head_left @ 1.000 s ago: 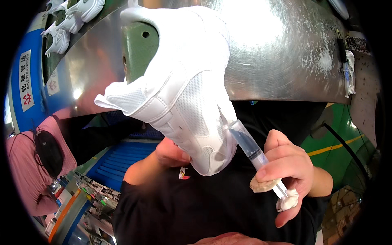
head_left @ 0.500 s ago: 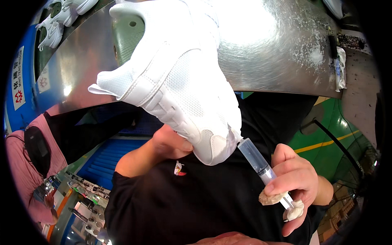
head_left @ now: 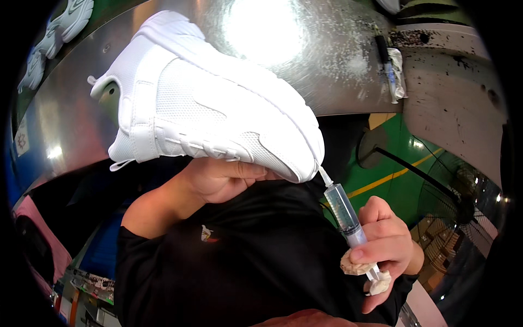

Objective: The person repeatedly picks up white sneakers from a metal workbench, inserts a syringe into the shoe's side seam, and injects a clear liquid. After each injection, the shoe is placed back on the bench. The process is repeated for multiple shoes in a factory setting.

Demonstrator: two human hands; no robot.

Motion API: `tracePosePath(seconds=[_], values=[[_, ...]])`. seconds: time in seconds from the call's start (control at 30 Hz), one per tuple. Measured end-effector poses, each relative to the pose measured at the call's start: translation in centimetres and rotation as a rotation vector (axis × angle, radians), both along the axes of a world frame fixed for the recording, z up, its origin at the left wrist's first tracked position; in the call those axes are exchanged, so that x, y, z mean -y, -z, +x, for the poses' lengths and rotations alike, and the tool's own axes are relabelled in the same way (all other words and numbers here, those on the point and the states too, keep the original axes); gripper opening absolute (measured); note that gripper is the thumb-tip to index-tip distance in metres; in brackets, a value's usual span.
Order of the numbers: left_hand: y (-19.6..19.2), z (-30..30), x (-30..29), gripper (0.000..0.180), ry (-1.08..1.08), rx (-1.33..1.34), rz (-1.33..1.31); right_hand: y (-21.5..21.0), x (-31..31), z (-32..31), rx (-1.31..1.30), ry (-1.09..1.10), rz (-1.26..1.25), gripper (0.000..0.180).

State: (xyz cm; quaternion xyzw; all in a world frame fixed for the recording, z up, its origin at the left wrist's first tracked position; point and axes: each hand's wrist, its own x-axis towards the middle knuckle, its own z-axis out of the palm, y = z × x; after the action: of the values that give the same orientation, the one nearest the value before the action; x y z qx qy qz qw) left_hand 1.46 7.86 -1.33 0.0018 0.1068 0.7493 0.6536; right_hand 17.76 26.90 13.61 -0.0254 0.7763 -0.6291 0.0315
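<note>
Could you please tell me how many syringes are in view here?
2: one syringe in the right hand, its tip at the white shoe's toe; another lying on the metal bench.

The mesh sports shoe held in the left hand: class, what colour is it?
White all over, mesh sports shoe; head view.

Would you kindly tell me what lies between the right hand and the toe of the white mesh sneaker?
In the head view, only the clear plastic syringe bridges that stretch: the right hand grips its lower end, and its needle tip meets the white mesh sneaker at the toe.
</note>
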Motion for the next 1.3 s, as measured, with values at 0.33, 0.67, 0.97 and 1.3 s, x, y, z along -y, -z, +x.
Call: tracePosePath(seconds=[0.33,0.67,0.97,1.3], values=[[-0.1,-0.6,-3.1,0.037,-0.009,-0.031,0.008,1.2,1.5,0.4,-0.138,0.108,0.275,0.059],[-0.3,-0.6,-3.9,0.03,-0.061,-0.005,0.017,3.7,3.3,-0.1,-0.328,0.121,0.711,0.04],[-1.7,-0.8,-4.5,0.042,-0.042,-0.041,-0.015,5.0,3.8,-0.2,-0.387,0.148,0.849,0.036],[-1.7,-0.8,-4.3,0.032,-0.065,0.076,-0.061,5.3,2.9,0.1,-0.591,0.233,0.895,0.049]])
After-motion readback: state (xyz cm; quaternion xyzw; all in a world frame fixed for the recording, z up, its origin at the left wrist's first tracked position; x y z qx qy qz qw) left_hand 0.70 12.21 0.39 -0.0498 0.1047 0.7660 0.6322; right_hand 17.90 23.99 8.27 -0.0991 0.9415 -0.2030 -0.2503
